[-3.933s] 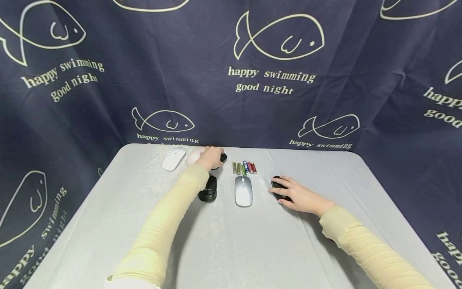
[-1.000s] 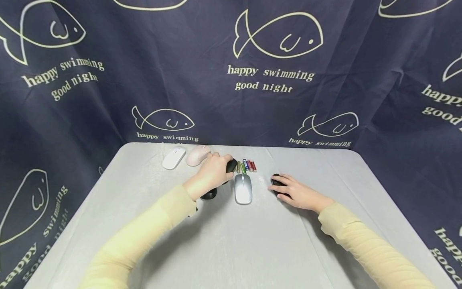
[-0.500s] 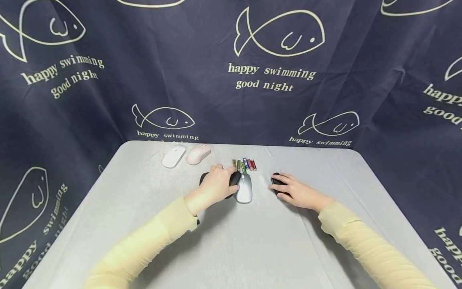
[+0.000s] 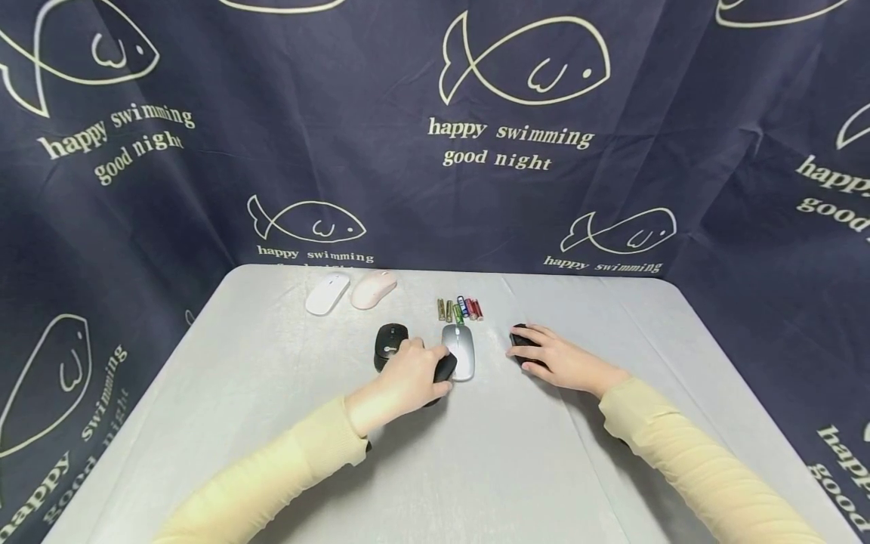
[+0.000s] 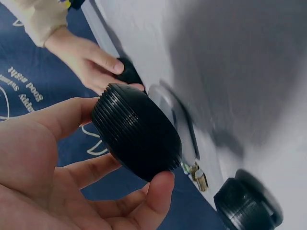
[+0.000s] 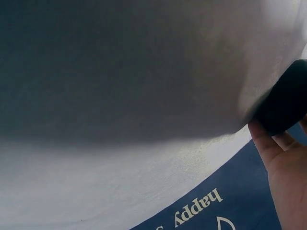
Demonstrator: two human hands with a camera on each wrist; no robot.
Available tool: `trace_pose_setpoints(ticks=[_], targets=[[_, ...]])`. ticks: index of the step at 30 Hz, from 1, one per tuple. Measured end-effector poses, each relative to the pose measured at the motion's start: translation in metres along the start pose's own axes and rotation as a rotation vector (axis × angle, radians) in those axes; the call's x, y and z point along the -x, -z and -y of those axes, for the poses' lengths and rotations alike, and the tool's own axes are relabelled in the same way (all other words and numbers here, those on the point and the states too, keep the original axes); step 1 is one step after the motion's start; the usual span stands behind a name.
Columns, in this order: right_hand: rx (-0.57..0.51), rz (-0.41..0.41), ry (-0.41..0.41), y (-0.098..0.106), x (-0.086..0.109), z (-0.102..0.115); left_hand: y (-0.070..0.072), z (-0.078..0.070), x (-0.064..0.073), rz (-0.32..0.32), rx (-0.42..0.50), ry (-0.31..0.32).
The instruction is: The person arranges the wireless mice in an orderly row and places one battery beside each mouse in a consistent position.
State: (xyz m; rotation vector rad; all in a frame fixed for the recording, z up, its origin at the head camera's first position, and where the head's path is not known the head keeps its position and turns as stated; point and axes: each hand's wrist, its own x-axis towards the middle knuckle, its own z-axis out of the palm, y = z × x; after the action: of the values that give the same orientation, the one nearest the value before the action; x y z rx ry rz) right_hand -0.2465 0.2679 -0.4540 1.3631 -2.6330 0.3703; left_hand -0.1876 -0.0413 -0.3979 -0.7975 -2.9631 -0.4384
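My left hand (image 4: pixel 408 378) pinches a black computer mouse (image 4: pixel 445 368) between thumb and fingers, in front of the silver mouse (image 4: pixel 464 353). In the left wrist view the ribbed side of that held mouse (image 5: pixel 136 132) faces the camera, tilted and raised off the table. My right hand (image 4: pixel 567 363) grips another black mouse (image 4: pixel 523 337) on the table, to the right of the silver one; the fingers cover much of it. A third black mouse (image 4: pixel 390 337) with a small logo stands just behind the left hand, partly hidden by it.
Several batteries (image 4: pixel 460 308) in gold, green, blue and red lie in a row behind the silver mouse. A white mouse (image 4: pixel 328 295) and a pink mouse (image 4: pixel 374 289) lie at the table's back left. A dark blue fish-print curtain (image 4: pixel 408 189) hangs behind the table.
My left hand has brought its black mouse from beside the pink mouse toward the front and right, uncovering the pink mouse and the logo mouse. The right hand stays in place.
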Motion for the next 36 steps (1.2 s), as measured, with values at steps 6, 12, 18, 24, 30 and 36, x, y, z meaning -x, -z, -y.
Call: trace_pose_setpoints(ticks=[6,12,18,24,30,36], targets=[[0.012,-0.021,0.037,-0.001,-0.001,-0.001,-0.011,-0.004,0.008,0.034,-0.025,-0.031],[0.009,-0.018,0.033,-0.002,-0.001,-0.003,-0.020,-0.009,0.015,0.063,-0.055,-0.051],[0.007,0.007,0.003,-0.002,-0.001,-0.003,-0.028,-0.014,0.019,0.082,-0.109,-0.070],[-0.006,0.012,-0.001,0.000,-0.002,-0.001,-0.030,-0.018,0.021,0.083,-0.133,-0.069],[0.004,0.010,0.004,0.000,-0.002,-0.001,-0.032,-0.019,0.021,0.078,-0.141,-0.066],[0.004,0.004,0.018,-0.002,-0.002,-0.003,-0.035,-0.017,0.021,0.075,-0.149,-0.078]])
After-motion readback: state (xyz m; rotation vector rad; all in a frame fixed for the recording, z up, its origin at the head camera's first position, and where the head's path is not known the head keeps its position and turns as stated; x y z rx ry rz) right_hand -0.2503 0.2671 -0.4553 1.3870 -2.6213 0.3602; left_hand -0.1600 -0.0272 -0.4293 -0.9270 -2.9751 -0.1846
